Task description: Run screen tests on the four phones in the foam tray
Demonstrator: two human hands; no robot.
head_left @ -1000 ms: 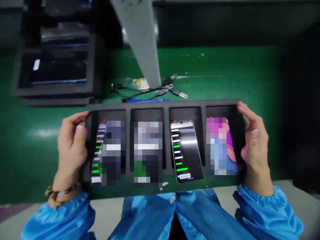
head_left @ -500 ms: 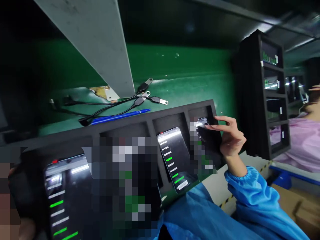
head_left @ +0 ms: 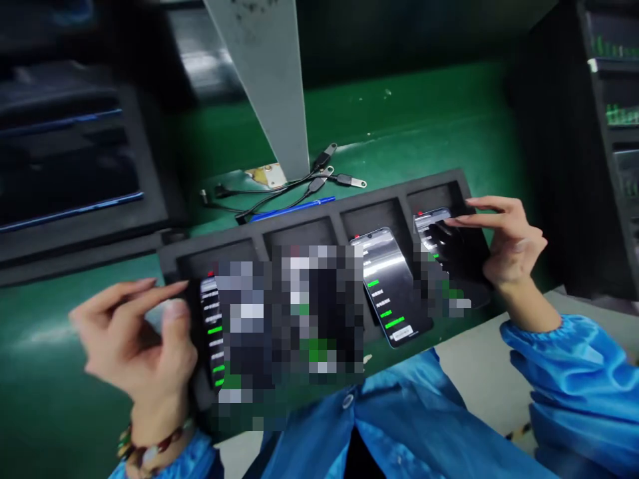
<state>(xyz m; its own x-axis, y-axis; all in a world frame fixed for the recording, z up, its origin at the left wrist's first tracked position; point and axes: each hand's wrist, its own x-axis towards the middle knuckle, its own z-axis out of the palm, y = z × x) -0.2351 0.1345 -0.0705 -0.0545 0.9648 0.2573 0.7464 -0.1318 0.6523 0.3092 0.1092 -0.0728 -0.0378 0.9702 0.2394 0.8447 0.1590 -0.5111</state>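
Observation:
A long black foam tray (head_left: 399,190) lies tilted across the green bench, with phones in its compartments. My left hand (head_left: 142,339) is at the tray's left end, fingers apart, beside a lit phone (head_left: 212,332). At the right end is my right hand (head_left: 516,243), fingers spread, one fingertip over the top of the rightmost phone (head_left: 439,229) and another at the tray's rim. Another phone (head_left: 392,283), its screen listing white and green lines, sits in the third compartment. Blurred blocks hide the second compartment's contents and parts of other phones.
Black cables (head_left: 299,189) and a blue pen (head_left: 294,208) lie behind the tray. A grey metal post (head_left: 279,86) rises behind them. Black racks holding devices stand at the left (head_left: 154,166) and right (head_left: 554,166).
The view has shifted left, showing the left rack and my whole left hand, which was mostly hidden. The tray's left end appears smaller and farther off. My right hand remains at its right end.

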